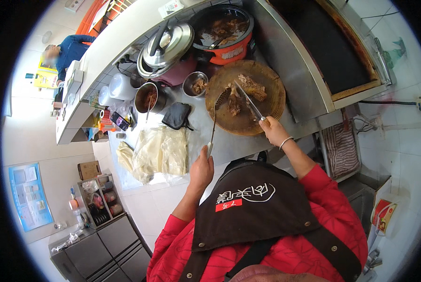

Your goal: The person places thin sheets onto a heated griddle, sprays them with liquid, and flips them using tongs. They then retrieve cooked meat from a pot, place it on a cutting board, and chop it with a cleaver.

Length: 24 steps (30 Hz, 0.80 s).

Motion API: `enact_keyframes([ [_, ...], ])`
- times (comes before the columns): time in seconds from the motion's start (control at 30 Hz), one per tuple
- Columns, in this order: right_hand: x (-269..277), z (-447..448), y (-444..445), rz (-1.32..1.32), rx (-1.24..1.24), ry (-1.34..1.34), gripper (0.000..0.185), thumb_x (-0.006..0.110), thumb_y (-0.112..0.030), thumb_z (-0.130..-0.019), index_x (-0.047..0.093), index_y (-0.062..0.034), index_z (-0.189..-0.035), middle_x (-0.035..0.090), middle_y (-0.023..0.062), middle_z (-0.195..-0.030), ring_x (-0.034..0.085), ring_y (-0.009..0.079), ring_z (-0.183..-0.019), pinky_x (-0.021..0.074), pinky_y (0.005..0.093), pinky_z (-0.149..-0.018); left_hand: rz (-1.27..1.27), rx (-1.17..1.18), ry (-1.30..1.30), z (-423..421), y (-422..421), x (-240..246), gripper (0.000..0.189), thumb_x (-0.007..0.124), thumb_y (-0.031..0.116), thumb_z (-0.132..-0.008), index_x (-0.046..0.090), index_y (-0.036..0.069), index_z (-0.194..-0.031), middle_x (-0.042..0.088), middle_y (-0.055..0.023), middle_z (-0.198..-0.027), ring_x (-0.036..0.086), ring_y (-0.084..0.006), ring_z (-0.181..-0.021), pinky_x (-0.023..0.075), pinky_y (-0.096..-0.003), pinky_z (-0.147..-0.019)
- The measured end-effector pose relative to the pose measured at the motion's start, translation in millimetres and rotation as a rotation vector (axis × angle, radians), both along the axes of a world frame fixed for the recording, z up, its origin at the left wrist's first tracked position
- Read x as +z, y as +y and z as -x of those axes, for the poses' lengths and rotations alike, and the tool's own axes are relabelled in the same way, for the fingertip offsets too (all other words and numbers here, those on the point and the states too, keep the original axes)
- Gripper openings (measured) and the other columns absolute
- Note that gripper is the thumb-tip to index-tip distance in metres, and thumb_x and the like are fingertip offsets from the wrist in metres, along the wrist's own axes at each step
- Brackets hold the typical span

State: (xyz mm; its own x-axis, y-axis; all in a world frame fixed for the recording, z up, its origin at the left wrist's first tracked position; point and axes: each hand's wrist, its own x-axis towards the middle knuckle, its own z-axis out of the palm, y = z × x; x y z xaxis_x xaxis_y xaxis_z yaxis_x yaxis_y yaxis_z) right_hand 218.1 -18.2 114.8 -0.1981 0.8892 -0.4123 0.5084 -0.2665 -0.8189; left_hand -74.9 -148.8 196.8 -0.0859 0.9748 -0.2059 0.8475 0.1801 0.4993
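Note:
My left hand (201, 169) grips the pale handle of a slotted metal spoon (223, 98), whose perforated bowl rests against meat on a round wooden chopping board (215, 123). A kitchen knife (251, 103) is held by its handle in my right hand (275, 131). The blade slants across the board, its tip between two lots of cooked meat. One piece of meat (234, 105) with a bone end lies beside the spoon's bowl; a larger chunk (253, 87) sits just beyond the blade.
Behind the board stands a red pot (228, 54) of dark braising liquid, with a lidded pot (175, 70) to its left. A small steel bowl (195, 84), a steel container (150, 98) of shredded meat, a black cloth (177, 115) and plastic-wrapped dough sheets (161, 151) occupy the steel counter. Beyond it sits a person (71, 49).

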Motion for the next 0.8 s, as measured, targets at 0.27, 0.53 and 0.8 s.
enact_keyframes([
  [0.27, 9, 11, 13, 0.045, 0.051, 0.01, 0.045, 0.054, -0.044, -0.1, 0.056, 0.001, -0.101, 0.064, 0.0193, -0.085, 0.064, 0.0368, -0.08, 0.0497, 0.0439, -0.073, 0.133, 0.066, -0.134, -13, -9, -24, 0.044, 0.051, 0.018, -0.098, 0.039, 0.004, -0.138, 0.064, -0.0352, -0.097, 0.061, -0.0531, -0.092, 0.0471, -0.058, -0.079],
  [0.53, -3, 29, 15, -0.057, 0.084, -0.017, 0.044, 0.052, -0.043, -0.1, 0.056, 0.0005, -0.105, 0.066, 0.0245, -0.093, 0.063, 0.0444, -0.089, 0.0496, 0.0493, -0.078, 0.153, 0.345, -0.38, -12, -15, -14, 0.044, 0.052, 0.02, -0.099, 0.04, 0.004, -0.138, 0.06, -0.0164, -0.079, 0.06, -0.0288, -0.064, 0.0489, -0.0423, -0.061],
  [0.8, -15, 50, 4, -0.171, 0.053, -0.054, 0.047, 0.051, -0.044, -0.1, 0.056, -0.0005, -0.116, 0.066, 0.0282, -0.103, 0.064, 0.0457, -0.097, 0.0506, 0.0497, -0.082, 0.442, 0.667, -1.264, 7, -12, -9, 0.053, 0.048, 0.007, -0.092, 0.037, 0.007, -0.143, 0.057, -0.0052, -0.083, 0.038, -0.0092, -0.043, 0.0269, -0.024, -0.036],
])
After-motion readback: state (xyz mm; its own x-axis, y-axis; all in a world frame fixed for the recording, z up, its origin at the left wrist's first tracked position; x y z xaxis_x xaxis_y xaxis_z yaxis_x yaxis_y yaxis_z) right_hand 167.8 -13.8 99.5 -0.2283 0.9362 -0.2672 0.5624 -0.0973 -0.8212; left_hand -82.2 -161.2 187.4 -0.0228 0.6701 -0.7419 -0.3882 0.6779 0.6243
